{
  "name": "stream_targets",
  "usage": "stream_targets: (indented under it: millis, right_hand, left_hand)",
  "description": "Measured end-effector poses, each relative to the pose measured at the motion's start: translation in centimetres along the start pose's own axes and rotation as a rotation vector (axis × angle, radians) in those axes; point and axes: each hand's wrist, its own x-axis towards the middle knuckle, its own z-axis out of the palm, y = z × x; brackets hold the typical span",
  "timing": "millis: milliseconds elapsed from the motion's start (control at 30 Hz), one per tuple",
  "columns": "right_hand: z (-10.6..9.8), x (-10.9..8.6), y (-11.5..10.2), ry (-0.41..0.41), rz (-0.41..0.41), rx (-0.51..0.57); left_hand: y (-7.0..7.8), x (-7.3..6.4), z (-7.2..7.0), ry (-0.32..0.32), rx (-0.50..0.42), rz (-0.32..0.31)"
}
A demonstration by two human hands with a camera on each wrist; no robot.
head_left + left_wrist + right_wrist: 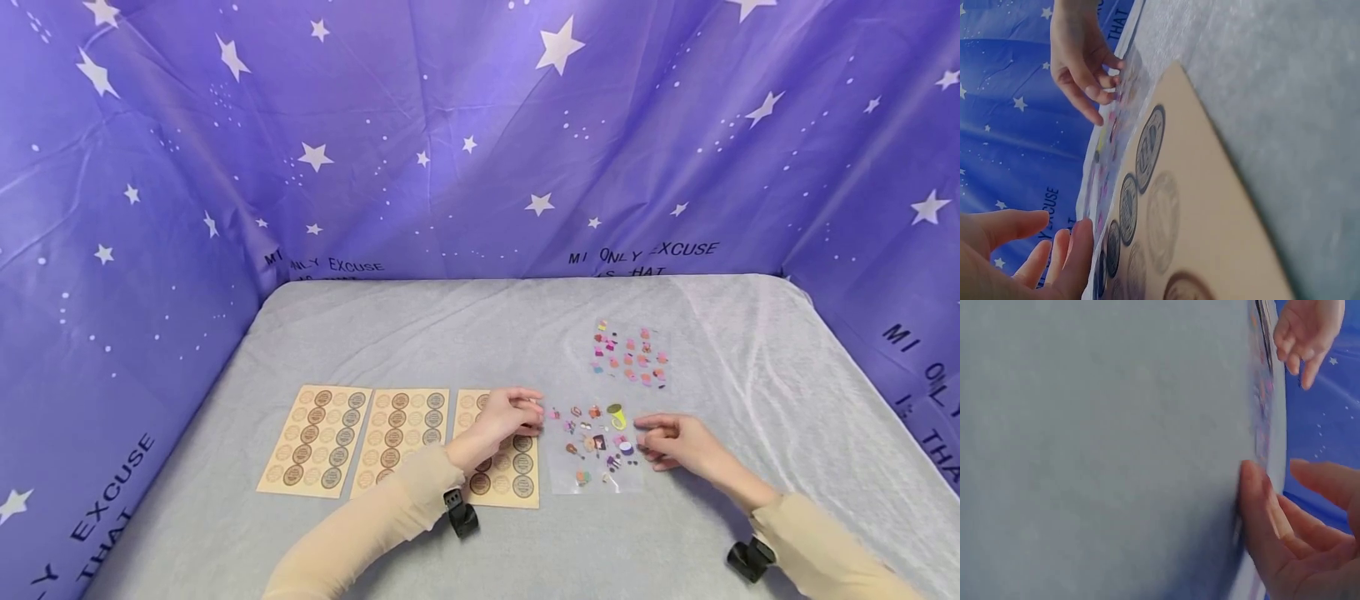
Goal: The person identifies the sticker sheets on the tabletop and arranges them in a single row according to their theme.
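A clear sticker sheet with small colourful pictures lies flat on the cloth between the two hands. At its upper left edge is my left hand, over the corner of the rightmost tan sheet of round stickers. Its thumb stands apart from the loosely bent fingers, with nothing between them. Beside the clear sheet's right edge, my right hand hovers low with relaxed fingers. In the right wrist view its fingertips are close over the cloth, the thumb held away from them, and nothing is gripped.
Two more tan sheets of round stickers, the left one and the middle one, lie in a row to the left. Farther back is a second clear sheet with pink figures. Purple star-printed curtains surround the grey cloth-covered table.
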Motion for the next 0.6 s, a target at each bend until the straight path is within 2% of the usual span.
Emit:
stream_targets:
  millis: [67, 267, 367, 600]
  right_hand:
    - [-0.4, -0.1, -0.2, -0.021, -0.027, -0.035]
    - [-1.6, 0.0, -0.6, -0.081, -0.066, -0.058]
    - [-2.3, 0.2, -0.7, -0.089, -0.085, -0.068]
    - [-3.9, 0.9, -0.7, -0.033, -0.127, -0.15]
  left_hand:
    - [-0.5, 0.6, -0.3, 0.001, 0.02, 0.008]
    - [-0.4, 1.0, -0.7, -0.028, 0.081, 0.01]
    - [-0.1, 1.0, -0.9, -0.068, 0.111, 0.018]
    - [0.4, 1.7, -1.0, -0.191, 0.205, 0.044]
